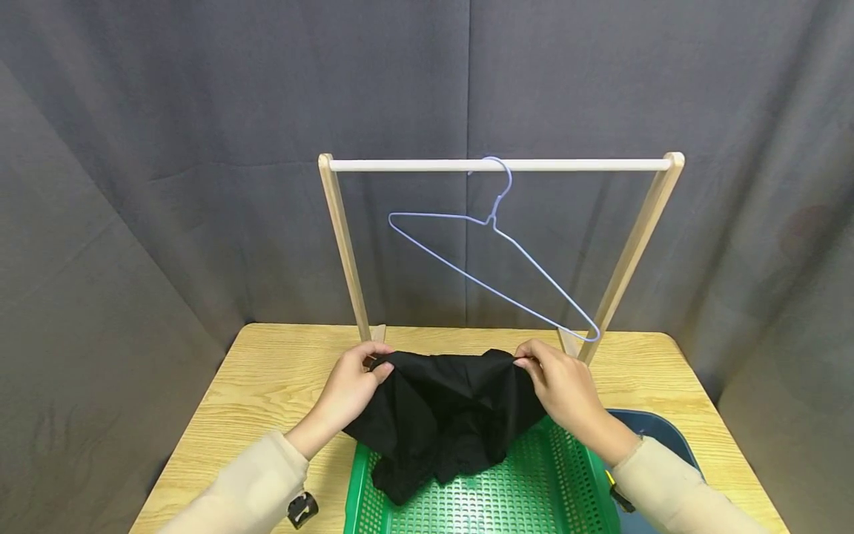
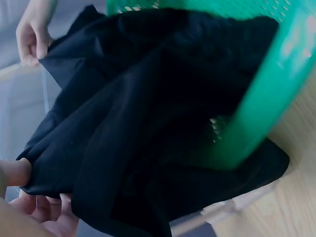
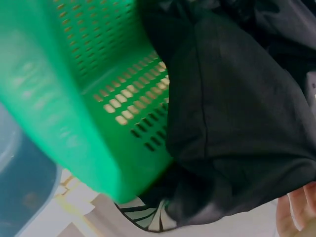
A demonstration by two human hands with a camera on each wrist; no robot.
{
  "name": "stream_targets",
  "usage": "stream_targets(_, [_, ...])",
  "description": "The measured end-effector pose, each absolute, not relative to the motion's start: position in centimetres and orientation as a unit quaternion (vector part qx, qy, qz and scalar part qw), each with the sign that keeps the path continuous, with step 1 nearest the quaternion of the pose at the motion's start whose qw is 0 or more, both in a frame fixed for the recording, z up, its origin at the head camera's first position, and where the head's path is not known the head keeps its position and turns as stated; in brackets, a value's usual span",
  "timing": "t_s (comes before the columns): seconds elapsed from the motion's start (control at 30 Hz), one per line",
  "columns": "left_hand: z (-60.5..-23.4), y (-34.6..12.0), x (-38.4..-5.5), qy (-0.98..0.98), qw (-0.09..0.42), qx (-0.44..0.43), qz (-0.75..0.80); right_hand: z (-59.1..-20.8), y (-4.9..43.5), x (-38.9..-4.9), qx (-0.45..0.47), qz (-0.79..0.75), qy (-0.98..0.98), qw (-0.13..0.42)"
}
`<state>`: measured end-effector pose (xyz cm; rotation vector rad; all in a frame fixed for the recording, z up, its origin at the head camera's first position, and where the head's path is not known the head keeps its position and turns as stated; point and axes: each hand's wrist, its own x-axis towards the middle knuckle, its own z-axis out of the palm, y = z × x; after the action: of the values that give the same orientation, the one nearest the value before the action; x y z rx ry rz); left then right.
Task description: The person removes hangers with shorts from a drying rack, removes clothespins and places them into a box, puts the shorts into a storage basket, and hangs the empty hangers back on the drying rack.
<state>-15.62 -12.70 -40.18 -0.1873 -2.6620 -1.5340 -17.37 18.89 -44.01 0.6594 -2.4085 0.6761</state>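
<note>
A black cloth garment [image 1: 460,415] is stretched between both hands, its folds drooping over the green basket [image 1: 507,500]. At its upper left corner, my left hand [image 1: 353,382] pinches the edge between thumb and fingers; in the left wrist view the left hand [image 2: 47,212] has its thumb on top of the cloth and its fingers under it. My right hand [image 1: 560,382] pinches the upper right corner. In the right wrist view only some fingers of the right hand [image 3: 298,210] show at the garment's edge. The garment's kind cannot be made out.
Behind the hands stands a wooden rack with a white rail [image 1: 414,165]. A lilac hanger [image 1: 490,289] hangs from the rail at a slant. A dark blue tub [image 1: 650,426] is right of the basket, on the wooden table [image 1: 267,386]. Grey curtains surround the table.
</note>
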Motion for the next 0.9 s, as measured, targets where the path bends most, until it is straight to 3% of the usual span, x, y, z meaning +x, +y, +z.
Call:
stream_targets(0.2, [-38.8, -10.9, -14.1, -0.843, 0.02, -0.093, -0.529, -42.6, 18.2, -15.6, 0.252, 0.284, -0.88, 0.287])
stream_targets(0.47, [-38.6, -9.0, -11.9, -0.839, -0.034, -0.16, -0.519, -41.3, 17.4, -12.6, 0.291, 0.328, -0.862, 0.254])
stream_targets(0.7, [-40.7, -8.3, -10.2, -0.848, -0.104, -0.217, -0.472, -42.1, 17.3, -10.8, 0.374, 0.304, -0.857, 0.183])
stream_targets(0.9, [-42.5, -8.2, -9.6, -0.842, -0.179, -0.23, -0.453, -43.1, 17.7, -10.2, 0.404, 0.278, -0.868, 0.077])
